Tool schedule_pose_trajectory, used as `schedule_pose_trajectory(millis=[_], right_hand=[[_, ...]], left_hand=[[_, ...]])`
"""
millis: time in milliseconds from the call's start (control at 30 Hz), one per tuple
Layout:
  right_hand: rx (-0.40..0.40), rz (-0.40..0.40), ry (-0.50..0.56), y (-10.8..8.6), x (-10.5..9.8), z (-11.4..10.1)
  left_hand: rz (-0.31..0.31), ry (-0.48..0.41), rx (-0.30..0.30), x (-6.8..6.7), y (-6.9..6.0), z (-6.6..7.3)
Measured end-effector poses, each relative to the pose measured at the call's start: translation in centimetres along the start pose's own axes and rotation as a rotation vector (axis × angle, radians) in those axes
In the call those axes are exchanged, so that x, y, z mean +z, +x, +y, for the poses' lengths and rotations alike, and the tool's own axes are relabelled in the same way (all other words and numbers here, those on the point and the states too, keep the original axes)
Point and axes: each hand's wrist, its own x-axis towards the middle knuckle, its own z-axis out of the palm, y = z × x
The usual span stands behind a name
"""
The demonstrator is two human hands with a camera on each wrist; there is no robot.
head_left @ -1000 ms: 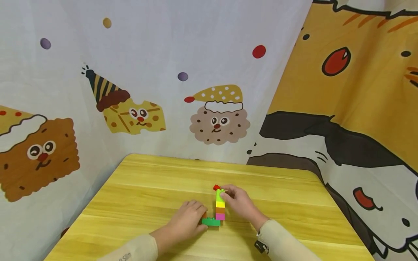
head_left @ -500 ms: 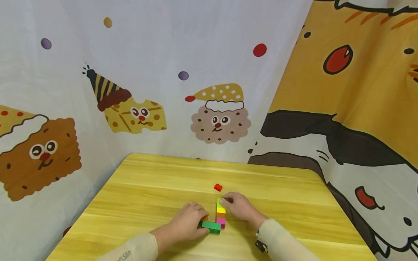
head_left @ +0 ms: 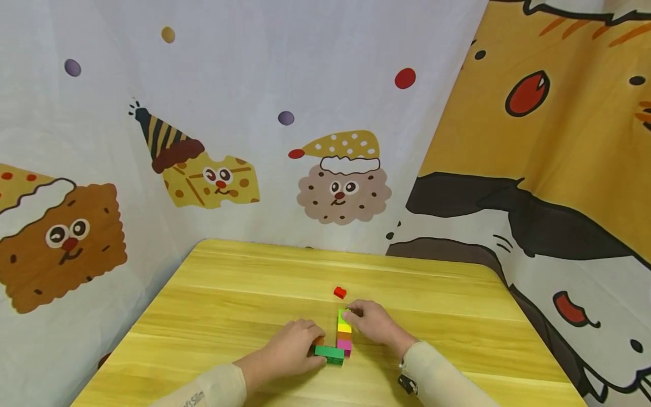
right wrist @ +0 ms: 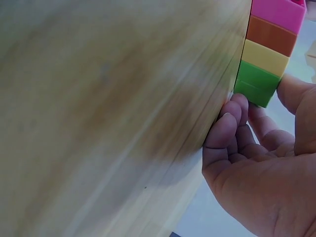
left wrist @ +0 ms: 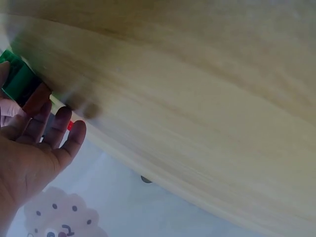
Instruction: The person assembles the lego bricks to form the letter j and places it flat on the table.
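In the head view my left hand grips a dark green brick, its thumb along the near side. An orange-brown brick shows behind it, partly hidden by my fingers. In the left wrist view these green and orange-brown bricks adjoin. My right hand pinches the light green end of a brick stack with yellow, orange-brown and pink parts. The stack lies along the tabletop in the right wrist view. Its pink end is close beside the dark green brick.
A single red brick lies on the wooden table, beyond the stack. A printed cloth with cartoon figures hangs behind the table and along its sides.
The light green end of the stack has come down and toward me, away from the red brick. The dark green brick has turned so its studs no longer face up. Lately both hands stay still.
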Motion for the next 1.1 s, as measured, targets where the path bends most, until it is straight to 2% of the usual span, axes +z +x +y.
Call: schedule_pose_trajectory(millis=[267, 400, 600, 767, 900, 1100], right_hand=[[0.015, 0.002, 0.009, -0.1, -0.1, 0.2], [0.047, 0.049, 0.011, 0.2, -0.5, 0.0], [0.111, 0.122, -0.013, 2.4, -1.7, -0.1], [0.173, 0.093, 0.036, 5.0, -2.5, -0.1], [0.227, 0.066, 0.07, 6.2, -2.5, -0.6], [0.181, 0.039, 0.039, 6.5, -1.9, -1.8]], left_hand=[[-0.028, -0.009, -0.017, 0.1, 0.0, 0.2], [-0.049, 0.0, -0.027, 0.0, 0.0, 0.5], [-0.059, 0.024, -0.035, 0.2, 0.0, 0.6], [-0.048, 0.044, -0.038, 0.5, 0.0, 0.4], [-0.044, 0.035, -0.038, 0.6, 0.0, 0.4], [-0.033, 0.046, -0.033, 0.8, 0.0, 0.4]])
